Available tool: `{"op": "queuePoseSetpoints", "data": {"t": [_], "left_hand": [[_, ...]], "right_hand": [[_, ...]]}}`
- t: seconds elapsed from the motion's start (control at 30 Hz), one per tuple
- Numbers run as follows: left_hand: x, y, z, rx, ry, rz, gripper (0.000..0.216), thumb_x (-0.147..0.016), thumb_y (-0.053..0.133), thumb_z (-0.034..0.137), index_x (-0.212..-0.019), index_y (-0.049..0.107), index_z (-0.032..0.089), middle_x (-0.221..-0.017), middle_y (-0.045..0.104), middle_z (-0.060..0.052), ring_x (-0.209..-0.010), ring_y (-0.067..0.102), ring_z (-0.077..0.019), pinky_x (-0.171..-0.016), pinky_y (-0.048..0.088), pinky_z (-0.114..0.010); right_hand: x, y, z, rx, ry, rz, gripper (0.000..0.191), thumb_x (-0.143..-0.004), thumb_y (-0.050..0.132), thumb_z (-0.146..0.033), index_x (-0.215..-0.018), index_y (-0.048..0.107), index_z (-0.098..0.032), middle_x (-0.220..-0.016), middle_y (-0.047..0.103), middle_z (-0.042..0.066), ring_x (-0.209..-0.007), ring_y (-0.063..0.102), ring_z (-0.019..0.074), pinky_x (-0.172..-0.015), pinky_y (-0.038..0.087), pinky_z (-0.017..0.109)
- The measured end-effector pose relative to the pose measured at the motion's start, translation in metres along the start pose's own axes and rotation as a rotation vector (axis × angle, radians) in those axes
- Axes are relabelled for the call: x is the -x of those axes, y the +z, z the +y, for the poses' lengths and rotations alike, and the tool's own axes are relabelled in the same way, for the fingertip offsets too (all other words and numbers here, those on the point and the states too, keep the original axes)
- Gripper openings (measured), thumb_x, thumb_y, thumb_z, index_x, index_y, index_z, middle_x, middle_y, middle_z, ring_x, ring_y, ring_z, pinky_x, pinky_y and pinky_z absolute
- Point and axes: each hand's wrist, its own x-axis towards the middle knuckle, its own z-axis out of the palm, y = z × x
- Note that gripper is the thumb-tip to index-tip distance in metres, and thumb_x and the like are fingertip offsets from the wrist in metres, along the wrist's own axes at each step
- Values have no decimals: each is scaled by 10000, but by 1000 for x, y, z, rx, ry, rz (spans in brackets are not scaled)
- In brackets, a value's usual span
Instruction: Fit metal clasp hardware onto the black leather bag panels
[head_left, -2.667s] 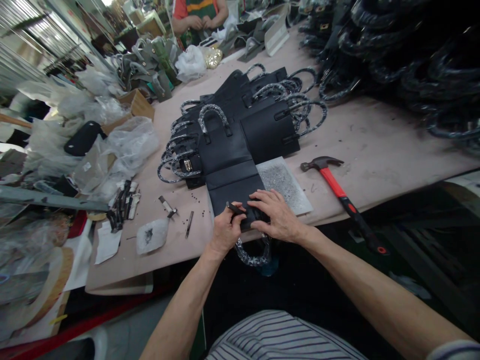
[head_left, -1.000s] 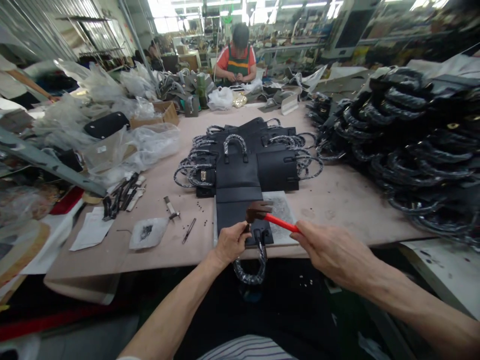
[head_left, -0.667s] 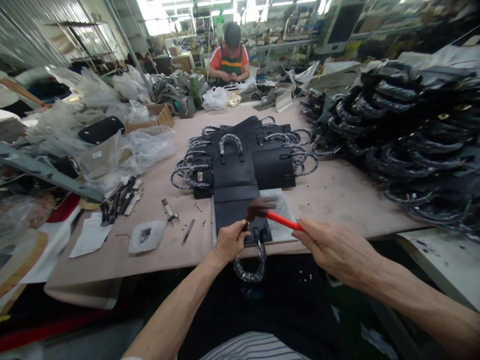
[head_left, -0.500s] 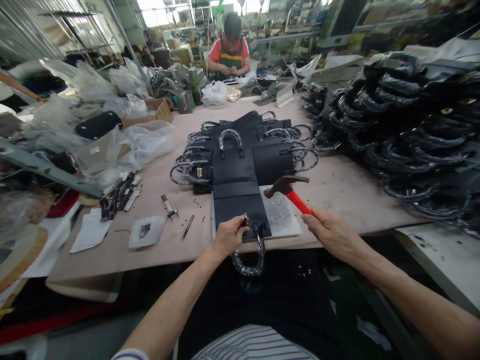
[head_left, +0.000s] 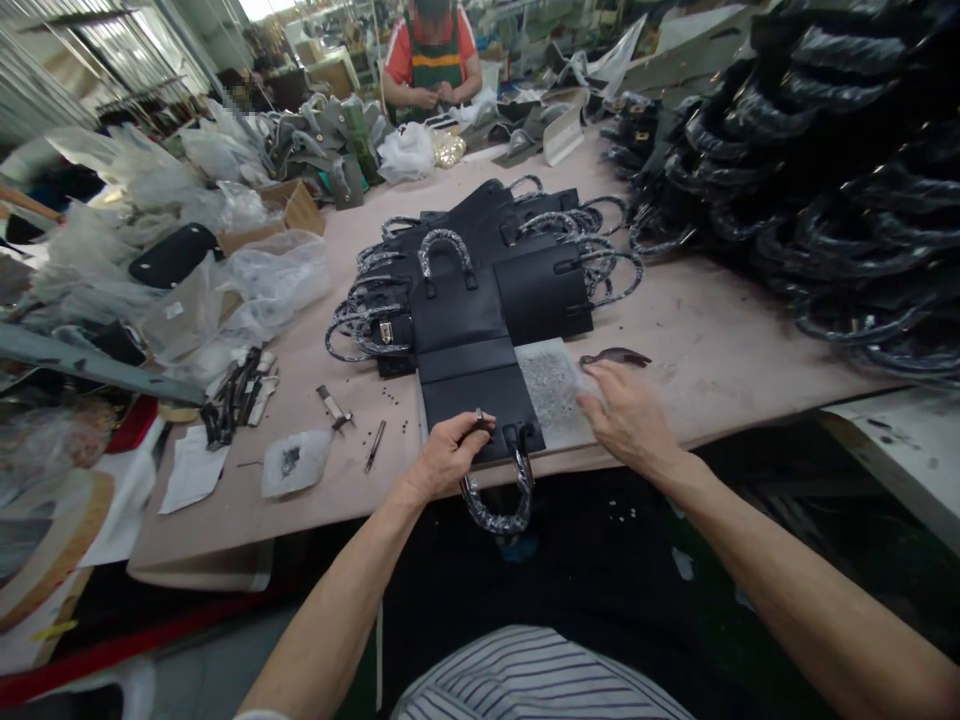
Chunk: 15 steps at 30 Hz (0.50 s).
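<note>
Left hand (head_left: 448, 457): same spot as half a second ago, thumb and forefinger pinched shut on small metal tool (head_left: 478, 416), upright at fingertips on near end of black bag panel (head_left: 480, 395). Wrapped handle (head_left: 496, 508) hangs off table edge just below fingers.

Right hand (head_left: 628, 418): was lifted with hammer, red shaft showing. Now low at table edge, fingers loosely spread. Hammer head (head_left: 616, 357) on table just beyond fingertips, shaft hidden under palm; grip cannot tell. Grey slab (head_left: 551, 388) between both hands.

Counted were one left hand (head_left: 446, 455) and one right hand (head_left: 626, 415); one punch (head_left: 478, 416) pinched in the left; one hammer (head_left: 615, 357) just beyond the right; one slab (head_left: 551, 385) between them; one co-worker (head_left: 431, 60) far beyond. The overlapping bags (head_left: 540, 290) could not be counted.
</note>
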Motion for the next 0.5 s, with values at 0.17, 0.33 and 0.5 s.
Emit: {"op": "queuePoseSetpoints", "data": {"t": [0.17, 0.33, 0.5], "left_hand": [[-3, -4, 6, -3, 2, -33, 239, -915, 602, 219, -1131, 698, 188, -1066, 749, -61, -1000, 695, -199, -933, 540, -314], [-2, 14, -10, 4, -41, 160, 115, -857, 664, 198, -955, 723, 201, -952, 763, -52, -919, 713, -202, -914, 558, -349], [-4, -1, -23, 540, -186, 587, 271, -852, 713, 413, -1001, 643, 198, -898, 745, -34, -831, 746, -202, -777, 615, -349]], "right_hand": [[-5, 41, -62, -160, -291, -192, 483, -964, 533, -376, -1381, 558, -133, -1487, 499, 167, -1403, 425, 328, -1165, 344, 536], [3, 57, -67, -86, -315, -288, 616, -914, 603, -401, -1457, 508, -126, -1576, 399, 159, -1485, 281, 369, -1208, 225, 597], [2, 55, -63, -88, -304, -309, 650, -897, 616, -417, -1470, 499, -133, -1581, 395, 148, -1493, 270, 366, -1215, 216, 590]]}}
